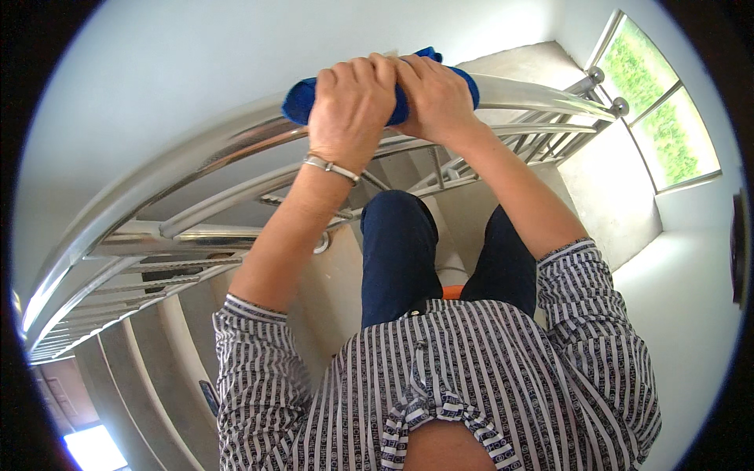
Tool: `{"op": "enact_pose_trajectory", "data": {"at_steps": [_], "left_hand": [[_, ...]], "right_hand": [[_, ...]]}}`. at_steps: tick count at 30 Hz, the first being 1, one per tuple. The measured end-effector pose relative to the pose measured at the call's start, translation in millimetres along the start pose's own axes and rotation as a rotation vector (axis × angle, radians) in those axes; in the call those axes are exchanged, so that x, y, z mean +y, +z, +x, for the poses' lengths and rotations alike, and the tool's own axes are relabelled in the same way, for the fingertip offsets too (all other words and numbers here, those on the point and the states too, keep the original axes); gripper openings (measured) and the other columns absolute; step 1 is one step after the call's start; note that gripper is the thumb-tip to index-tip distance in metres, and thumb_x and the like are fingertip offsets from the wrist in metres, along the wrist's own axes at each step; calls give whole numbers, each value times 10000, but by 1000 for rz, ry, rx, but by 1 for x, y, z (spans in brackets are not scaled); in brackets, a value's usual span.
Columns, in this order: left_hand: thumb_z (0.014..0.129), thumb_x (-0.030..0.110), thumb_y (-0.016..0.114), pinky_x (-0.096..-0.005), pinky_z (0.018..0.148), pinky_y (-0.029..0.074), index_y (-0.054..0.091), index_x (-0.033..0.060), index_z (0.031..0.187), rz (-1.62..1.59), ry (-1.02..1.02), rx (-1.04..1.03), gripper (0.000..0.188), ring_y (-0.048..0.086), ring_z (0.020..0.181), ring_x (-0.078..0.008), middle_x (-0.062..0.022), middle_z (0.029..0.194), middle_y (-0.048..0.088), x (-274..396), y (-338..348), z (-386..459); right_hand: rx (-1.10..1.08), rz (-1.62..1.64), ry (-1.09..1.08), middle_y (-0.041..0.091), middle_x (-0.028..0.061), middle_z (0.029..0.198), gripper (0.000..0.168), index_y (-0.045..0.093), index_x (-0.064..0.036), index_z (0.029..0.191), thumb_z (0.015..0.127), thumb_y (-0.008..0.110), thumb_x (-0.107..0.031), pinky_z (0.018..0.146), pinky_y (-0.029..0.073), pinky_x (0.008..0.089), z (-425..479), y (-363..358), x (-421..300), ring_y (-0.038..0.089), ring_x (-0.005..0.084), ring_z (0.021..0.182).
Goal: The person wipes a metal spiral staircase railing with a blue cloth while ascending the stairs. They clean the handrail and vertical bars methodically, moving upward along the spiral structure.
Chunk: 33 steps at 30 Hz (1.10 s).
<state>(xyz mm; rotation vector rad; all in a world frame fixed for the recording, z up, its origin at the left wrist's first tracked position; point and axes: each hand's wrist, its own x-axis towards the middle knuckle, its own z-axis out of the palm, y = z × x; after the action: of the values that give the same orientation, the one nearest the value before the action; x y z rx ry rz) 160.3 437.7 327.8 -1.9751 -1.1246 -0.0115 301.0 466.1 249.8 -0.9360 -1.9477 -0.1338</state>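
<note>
A blue cloth is wrapped over the top rail of a shiny metal stair handrail. My left hand grips the cloth around the rail, its wrist bearing a metal bracelet. Right beside it, touching, my right hand is closed over the cloth too. Bits of the cloth stick out at both sides and between the hands. The palms and most of the fingertips are hidden behind the rail.
Below the top rail run thinner metal bars and twisted balusters. Concrete stair steps descend at the lower left. A window stands at the upper right, near the railing's ball-topped posts. Something orange shows between my legs.
</note>
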Motion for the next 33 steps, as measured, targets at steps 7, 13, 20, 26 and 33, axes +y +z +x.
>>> {"op": "enact_pose_trajectory", "data": {"at_steps": [7,13,20,26,33], "left_hand": [[798,182,648,-299,686,462,582,46,1089,91,-45,37,328,625,777,-181,-48,849,624,13,-3,4],[859,243,613,-369,748,486,607,31,1091,93,-63,-5,315,640,837,-227,-110,929,667,32,-9,8],[856,261,612,-459,824,491,598,-36,1159,82,6,-14,424,647,910,-328,-196,992,663,41,-45,9],[851,240,602,-480,843,493,586,-50,1157,-55,51,-75,422,631,889,-335,-181,960,641,58,-29,5],[848,207,608,-374,776,521,644,-7,1049,-373,104,-310,296,672,900,-246,-115,978,674,25,-30,0]], "right_hand": [[47,-17,-26,624,119,1179,860,527,-66,1259,541,929,-317,920,526,371,-8,6,14,632,273,1071],[14,17,24,632,129,1178,779,560,-68,1245,564,890,-256,896,522,399,-12,-10,16,634,308,1060],[-15,-79,96,616,135,1222,795,537,-77,1265,584,886,-294,965,478,410,-31,-24,25,594,329,1135],[-102,-74,152,595,150,1204,781,507,-66,1283,604,860,-216,913,483,417,-46,-27,22,585,350,1091],[-445,146,321,651,158,1103,752,534,-91,1242,570,861,-173,881,504,414,-6,-55,-22,624,359,1027]]}}
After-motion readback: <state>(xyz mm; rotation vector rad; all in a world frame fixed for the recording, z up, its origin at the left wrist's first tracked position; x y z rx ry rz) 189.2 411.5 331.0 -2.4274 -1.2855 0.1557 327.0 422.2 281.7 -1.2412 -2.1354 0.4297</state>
